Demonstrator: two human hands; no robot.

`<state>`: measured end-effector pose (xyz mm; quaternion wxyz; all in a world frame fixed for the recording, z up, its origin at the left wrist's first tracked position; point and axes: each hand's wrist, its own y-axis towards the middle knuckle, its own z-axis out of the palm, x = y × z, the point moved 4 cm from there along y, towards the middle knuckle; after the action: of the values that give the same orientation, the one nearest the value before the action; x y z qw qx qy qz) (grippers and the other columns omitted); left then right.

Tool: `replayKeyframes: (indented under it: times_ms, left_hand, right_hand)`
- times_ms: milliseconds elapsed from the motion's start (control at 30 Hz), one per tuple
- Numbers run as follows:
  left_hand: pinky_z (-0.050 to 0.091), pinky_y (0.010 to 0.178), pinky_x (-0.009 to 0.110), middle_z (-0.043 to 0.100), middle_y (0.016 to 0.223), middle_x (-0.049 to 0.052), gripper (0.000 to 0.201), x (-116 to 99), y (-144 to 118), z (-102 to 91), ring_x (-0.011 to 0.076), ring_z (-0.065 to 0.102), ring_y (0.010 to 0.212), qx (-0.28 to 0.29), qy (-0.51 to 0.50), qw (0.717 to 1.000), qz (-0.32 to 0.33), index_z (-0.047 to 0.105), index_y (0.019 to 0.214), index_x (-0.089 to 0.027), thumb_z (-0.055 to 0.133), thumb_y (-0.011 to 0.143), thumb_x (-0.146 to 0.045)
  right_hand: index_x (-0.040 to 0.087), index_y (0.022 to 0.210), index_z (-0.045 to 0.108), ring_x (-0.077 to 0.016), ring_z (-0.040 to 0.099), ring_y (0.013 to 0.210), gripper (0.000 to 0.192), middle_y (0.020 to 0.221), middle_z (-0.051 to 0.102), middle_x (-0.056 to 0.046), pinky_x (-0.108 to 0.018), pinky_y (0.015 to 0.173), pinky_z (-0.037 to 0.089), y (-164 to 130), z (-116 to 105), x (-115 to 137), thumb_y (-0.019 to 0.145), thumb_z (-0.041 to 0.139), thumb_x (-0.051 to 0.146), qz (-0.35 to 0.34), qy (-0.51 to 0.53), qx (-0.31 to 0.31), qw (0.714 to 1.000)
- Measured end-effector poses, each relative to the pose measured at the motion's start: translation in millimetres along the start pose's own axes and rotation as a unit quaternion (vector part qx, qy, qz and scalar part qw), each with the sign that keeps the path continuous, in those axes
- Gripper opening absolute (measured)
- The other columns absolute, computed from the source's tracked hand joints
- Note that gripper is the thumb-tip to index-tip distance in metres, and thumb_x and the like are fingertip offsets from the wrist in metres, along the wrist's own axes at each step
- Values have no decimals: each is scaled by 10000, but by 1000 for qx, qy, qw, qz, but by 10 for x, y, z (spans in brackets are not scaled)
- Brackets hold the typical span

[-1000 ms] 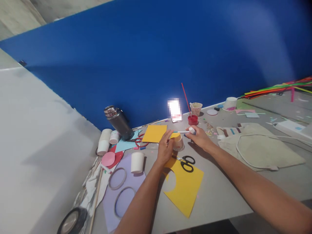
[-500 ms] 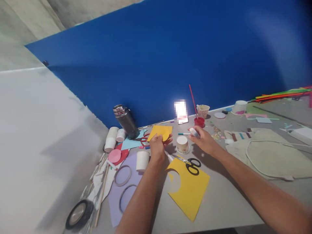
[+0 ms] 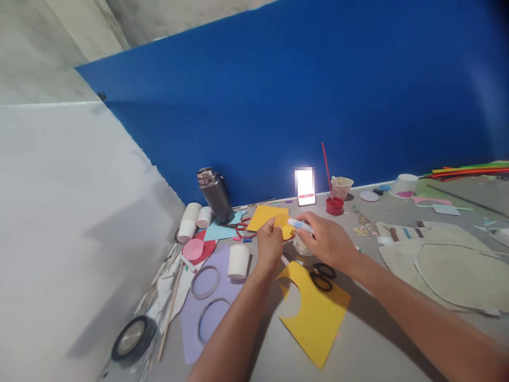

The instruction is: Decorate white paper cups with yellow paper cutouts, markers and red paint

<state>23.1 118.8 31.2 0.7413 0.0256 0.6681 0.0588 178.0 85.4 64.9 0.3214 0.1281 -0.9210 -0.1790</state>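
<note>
My left hand [image 3: 270, 243] pinches a small yellow paper piece [image 3: 283, 225] with a rounded edge. In my right hand [image 3: 326, 239] is a white glue stick [image 3: 301, 226] with blue print, its tip against or just over that piece. Behind my left hand lies a yellow paper sheet [image 3: 262, 216]. A paper cup [image 3: 303, 247] stands upside down, partly hidden under my right hand. Nearer to me, black-handled scissors [image 3: 321, 276] rest on a larger yellow sheet [image 3: 318, 323] that has a round cutout.
A dark flask [image 3: 217, 199], a white cup [image 3: 239, 261] and tape rings [image 3: 205, 281] stand or lie to the left. A lit phone [image 3: 306, 187] leans by the blue wall, near a red paint pot [image 3: 334, 206]. A cloth bag [image 3: 457, 265] lies right.
My right hand has moved left with the glue stick, bringing it to the yellow piece in my left hand. It now partly covers the upside-down cup. The view has shifted slightly.
</note>
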Motion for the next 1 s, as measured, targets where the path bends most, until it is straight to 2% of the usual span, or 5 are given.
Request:
replayKeyframes:
  times_ms: [133, 433, 633, 833, 1000]
  left_hand:
    - [512, 719, 256, 729, 890, 25, 328, -72, -53, 14, 154, 615, 754, -16, 47, 998, 40, 764, 955, -181, 520, 736, -172]
    - [378, 626, 242, 515, 649, -27, 287, -160, -145, 66, 146, 451, 653, 17, 149, 981, 120, 582, 695, -200, 501, 935, -336]
    - [439, 694, 250, 625, 718, -6, 285, -67, -171, 122, 161, 537, 697, 1, 162, 979, 123, 634, 751, -204, 487, 965, -320]
    - [546, 906, 333, 792, 1050, 79, 302, 21, -152, 123, 218, 700, 966, -32, 132, 986, 100, 770, 1035, -189, 486, 958, -256]
    - [595, 789, 338, 767, 1076, 94, 255, 59, -71, 21, 220, 701, 920, -62, 126, 988, 67, 787, 989, -185, 570, 881, -265]
  right_hand:
    - [226, 1145, 680, -239, 731, 817, 224, 903, 799, -64, -301, 637, 353, 27, 91, 88, 977, 554, 305, -33, -90, -27, 995]
    - [213, 1043, 669, -238, 735, 796, 189, 892, 796, -80, -321, 612, 293, 16, 179, 95, 1023, 514, 321, -54, -161, -39, 985]
    - [214, 1027, 665, -238, 741, 744, 206, 797, 785, -96, -329, 587, 241, -1, 158, 114, 1033, 519, 359, -2, -205, -31, 978]
    - [219, 1048, 693, -251, 738, 706, 189, 787, 796, -87, -316, 584, 261, -22, 124, -4, 990, 577, 357, 46, -163, -42, 985]
    - [246, 1029, 713, -244, 718, 665, 188, 776, 799, -48, -307, 587, 304, -52, 89, -126, 943, 597, 367, 56, -112, -78, 989]
